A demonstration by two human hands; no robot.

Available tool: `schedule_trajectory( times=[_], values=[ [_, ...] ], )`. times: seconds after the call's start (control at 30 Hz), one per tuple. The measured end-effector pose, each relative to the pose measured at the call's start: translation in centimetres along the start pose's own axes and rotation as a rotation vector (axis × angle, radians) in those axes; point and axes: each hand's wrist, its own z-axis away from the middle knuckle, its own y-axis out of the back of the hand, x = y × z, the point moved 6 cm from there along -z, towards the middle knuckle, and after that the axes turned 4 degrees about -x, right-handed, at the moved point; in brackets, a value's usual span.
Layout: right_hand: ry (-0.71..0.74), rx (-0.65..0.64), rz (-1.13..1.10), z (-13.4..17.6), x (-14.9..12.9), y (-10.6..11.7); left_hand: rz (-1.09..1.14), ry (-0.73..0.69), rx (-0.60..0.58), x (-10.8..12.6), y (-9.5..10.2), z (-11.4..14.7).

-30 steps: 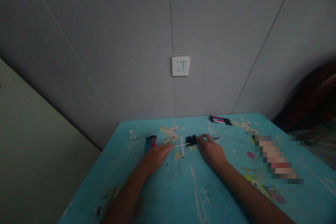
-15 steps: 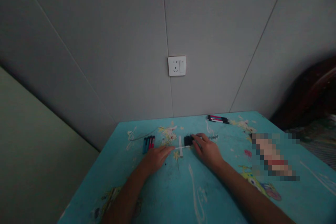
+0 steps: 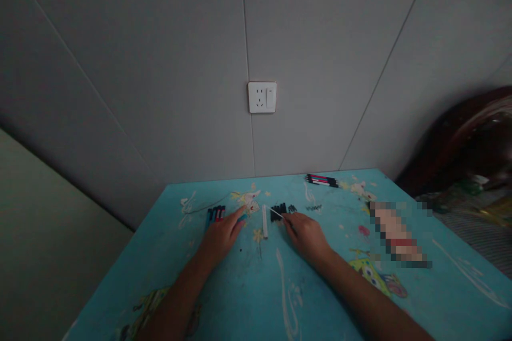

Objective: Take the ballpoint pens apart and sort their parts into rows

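Note:
My left hand (image 3: 224,232) is at the left, its thumb and fingers closed around a short blue pen barrel (image 3: 242,217). Just beyond its wrist side lies a row of blue and red pen barrels (image 3: 216,213), partly covered by the hand. My right hand (image 3: 306,232) pinches a thin white pen refill (image 3: 274,212), which slants up and left from the fingertips. More white refills (image 3: 264,222) lie side by side between the hands. Several black pen parts (image 3: 277,212) lie in a row by my right fingertips, with small dark springs (image 3: 293,208) behind that hand.
Several pens (image 3: 322,180) lie together at the table's back edge. A blurred-out flat item (image 3: 400,234) rests at the right. The table (image 3: 248,293) has a blue patterned cover and stands against a grey wall with a white socket (image 3: 262,97).
My left hand has left the refill's end and moved left to the barrels, where a blue one shows in its grip. My right hand keeps the refill, now tilted upward. The view has shifted slightly.

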Motion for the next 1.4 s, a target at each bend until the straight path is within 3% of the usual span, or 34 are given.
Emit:
schedule_trajectory(
  times=[0.23,0.43,0.8,1.17,1.4],
  values=[
    [-0.043,-0.11,0.035,0.4,-1.1,-1.1,-0.003,-0.021,-0.103,2.2,-1.6,-0.5],
    [-0.056,-0.168,0.126,0.0,-1.8,-2.6,0.05,-0.082,-0.173,3.8,-1.3,-0.8],
    [0.116,-0.169,0.027,0.0,-3.5,-2.2,0.074,-0.231,-0.254,4.7,-1.5,-0.7],
    [0.243,-0.108,-0.009,0.1,-4.2,-2.1,0.095,-0.247,-0.254,4.5,-1.7,-0.6],
    [0.226,-0.131,0.014,0.1,-4.2,-2.2,0.118,-0.24,-0.254,4.0,-2.1,-0.5]
  ],
)
